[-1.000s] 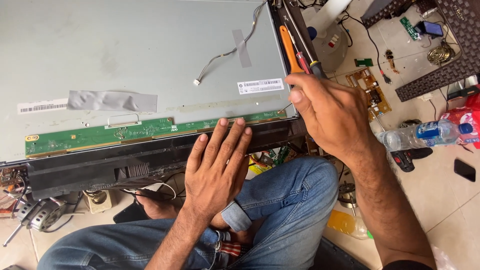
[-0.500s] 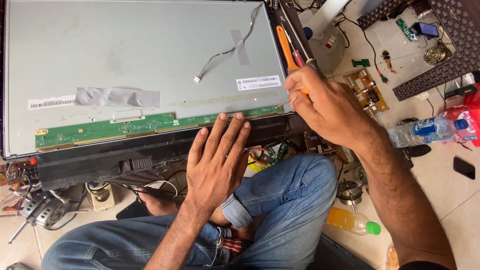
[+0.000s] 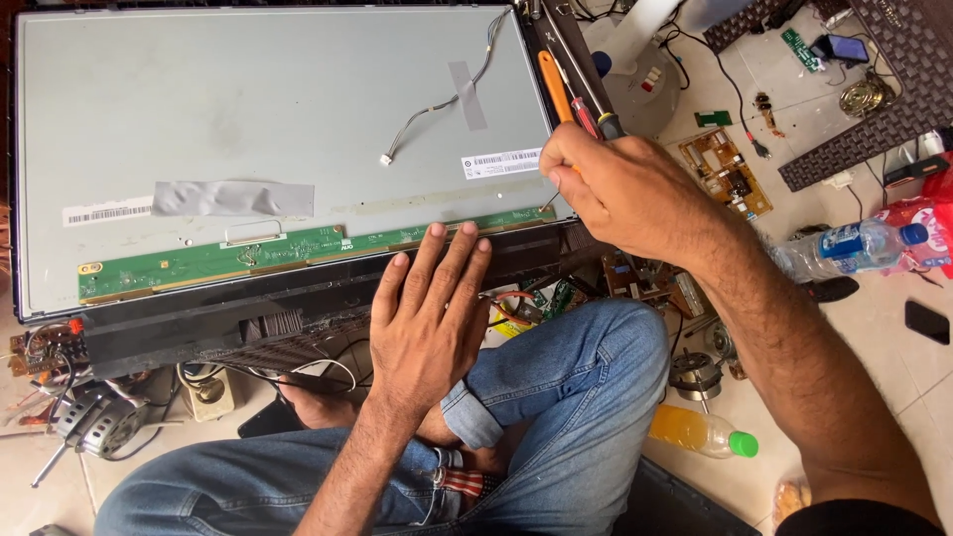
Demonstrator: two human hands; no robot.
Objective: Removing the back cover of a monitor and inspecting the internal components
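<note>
A large flat display panel [image 3: 258,129] lies face down across my lap, its grey metal back up, with a long green circuit strip [image 3: 248,253] along its near edge. My left hand [image 3: 427,318] rests flat, fingers spread, on the black frame just below that strip. My right hand [image 3: 620,189] is closed around a small screwdriver [image 3: 552,199] whose tip touches the panel's lower right corner. A loose grey cable [image 3: 447,99] is taped to the panel's back.
An orange-handled tool [image 3: 554,84] and a red one lie along the panel's right edge. Circuit boards [image 3: 725,171], a water bottle [image 3: 854,243], a yellow bottle with a green cap [image 3: 700,432], a phone [image 3: 928,323] and black mats [image 3: 874,89] litter the tiled floor at right. Wires and a small motor [image 3: 94,422] sit at left.
My right hand has moved down from the tools at the panel's right edge to its lower right corner, bringing the screwdriver tip onto it. The left hand has stayed put.
</note>
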